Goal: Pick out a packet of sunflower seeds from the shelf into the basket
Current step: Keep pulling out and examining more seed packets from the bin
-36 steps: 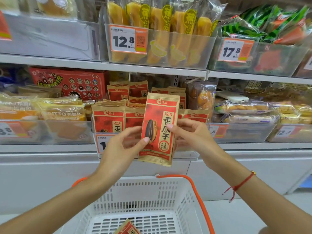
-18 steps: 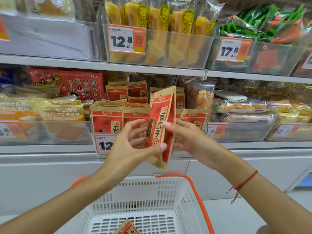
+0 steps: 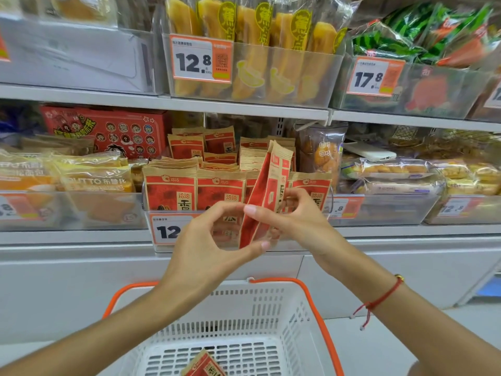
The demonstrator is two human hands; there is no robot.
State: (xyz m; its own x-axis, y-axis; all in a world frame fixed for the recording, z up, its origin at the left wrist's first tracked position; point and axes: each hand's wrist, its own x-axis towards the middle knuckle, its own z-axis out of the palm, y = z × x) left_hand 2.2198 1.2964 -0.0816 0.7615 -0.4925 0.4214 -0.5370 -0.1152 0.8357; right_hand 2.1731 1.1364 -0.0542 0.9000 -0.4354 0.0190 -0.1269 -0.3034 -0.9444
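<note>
Packet [image 3: 267, 196] edge-on, upright, held above basket [image 3: 271, 318] at frame centre, before shelf bin [image 3: 173, 232]. Left hand [image 3: 206, 256] at 7 o'clock of packet, thumb and fingers pinching lower edge. Right hand [image 3: 295, 221] at 4 o'clock, fingers pinching its side. Second packet [image 3: 204, 365] lies in basket, 6 o'clock.

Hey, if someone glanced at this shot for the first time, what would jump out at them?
Probably the red packet of sunflower seeds, turned edge-on at mid-frame and pinched between the left hand and right hand in front of the shelf. Below, the white basket with orange handles already holds another red packet.
</note>
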